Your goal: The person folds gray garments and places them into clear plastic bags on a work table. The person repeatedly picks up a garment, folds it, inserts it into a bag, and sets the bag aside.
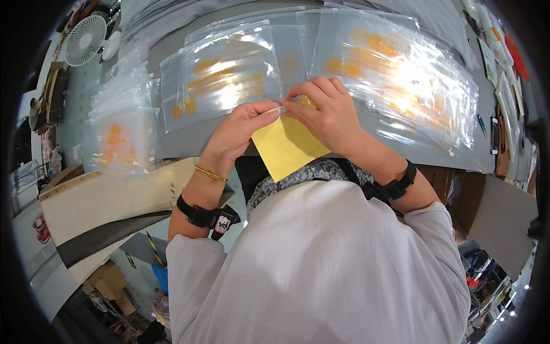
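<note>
A square yellow sheet [289, 146] hangs in front of my body, just over the table's near edge. My left hand [243, 127] pinches its upper left corner between thumb and fingers. At the top edge my right hand [329, 114] is closed, with thumb and index fingertip meeting close to the left fingertips. A small whitish bit [279, 109] shows between the fingertips; what it is I cannot tell. Just beyond the hands lie clear plastic bags with orange print, one pile [229, 74] ahead to the left and another pile [395, 80] to the right.
More clear bags [123, 135] overhang the grey table [298, 92] at its left end. A white fan [86, 40] stands at the far left. On the right side are a phone [494, 135] and a green pen-like tool [481, 124]. A wooden board [120, 198] sits low on the left.
</note>
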`<action>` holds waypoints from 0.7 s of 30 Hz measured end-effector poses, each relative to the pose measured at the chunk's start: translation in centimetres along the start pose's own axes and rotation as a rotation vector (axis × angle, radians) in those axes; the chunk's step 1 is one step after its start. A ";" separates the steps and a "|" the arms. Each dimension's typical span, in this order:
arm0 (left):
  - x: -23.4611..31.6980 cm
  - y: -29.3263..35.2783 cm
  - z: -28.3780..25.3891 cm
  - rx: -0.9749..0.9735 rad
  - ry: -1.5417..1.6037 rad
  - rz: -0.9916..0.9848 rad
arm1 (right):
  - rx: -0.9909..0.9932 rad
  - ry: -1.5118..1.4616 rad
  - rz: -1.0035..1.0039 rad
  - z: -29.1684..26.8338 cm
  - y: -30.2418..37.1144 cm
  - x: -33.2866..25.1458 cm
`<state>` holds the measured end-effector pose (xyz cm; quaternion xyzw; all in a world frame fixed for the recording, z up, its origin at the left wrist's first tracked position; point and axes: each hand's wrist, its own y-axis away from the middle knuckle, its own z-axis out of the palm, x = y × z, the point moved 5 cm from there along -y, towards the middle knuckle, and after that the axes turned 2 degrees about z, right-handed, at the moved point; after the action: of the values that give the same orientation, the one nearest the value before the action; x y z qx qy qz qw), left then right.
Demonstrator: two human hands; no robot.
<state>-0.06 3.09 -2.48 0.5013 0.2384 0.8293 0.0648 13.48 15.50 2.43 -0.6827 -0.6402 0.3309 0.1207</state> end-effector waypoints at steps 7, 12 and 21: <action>-1.6 0.4 -0.7 -0.002 0.227 0.028 | 0.045 -0.088 0.053 1.6 0.3 -0.2; -2.1 0.5 -1.3 -0.009 0.230 0.050 | -0.019 -0.213 0.180 2.1 -0.8 -1.4; 2.3 3.4 -1.3 0.184 -1.324 0.727 | -0.185 -0.530 0.802 5.6 -3.7 4.2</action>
<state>-1.83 0.46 0.49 0.9445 0.0377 0.3016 -0.1248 6.96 18.62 -0.81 -0.7755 -0.3623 0.4556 -0.2446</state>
